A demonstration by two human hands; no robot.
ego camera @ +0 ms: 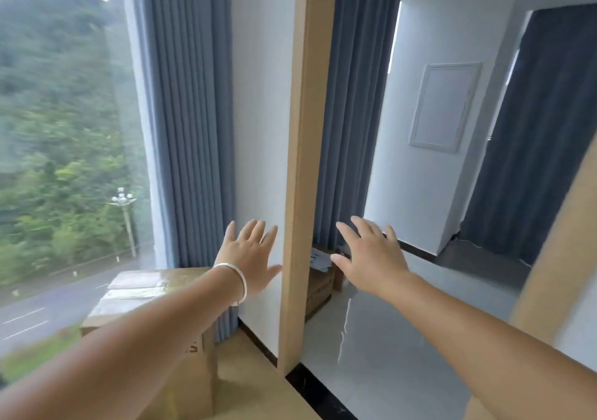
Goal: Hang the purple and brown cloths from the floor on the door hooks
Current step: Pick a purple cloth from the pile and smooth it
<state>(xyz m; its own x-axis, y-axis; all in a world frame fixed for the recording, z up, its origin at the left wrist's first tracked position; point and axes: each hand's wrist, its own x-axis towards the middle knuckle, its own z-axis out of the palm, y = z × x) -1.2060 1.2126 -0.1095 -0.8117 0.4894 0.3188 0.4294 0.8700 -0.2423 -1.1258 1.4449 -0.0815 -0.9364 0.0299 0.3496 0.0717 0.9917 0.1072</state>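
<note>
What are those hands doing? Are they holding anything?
No, both are empty. The person's left hand, with a silver bracelet on its wrist, and right hand reach forward with fingers spread, either side of a wooden door frame. A cardboard box sits by the window and blue curtains. The purple and brown cloths and the hooks aren't in view, so nothing is picked up yet.

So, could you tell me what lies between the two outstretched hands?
In the head view, a tan wooden frame post stands between the left hand and the right hand.
</note>
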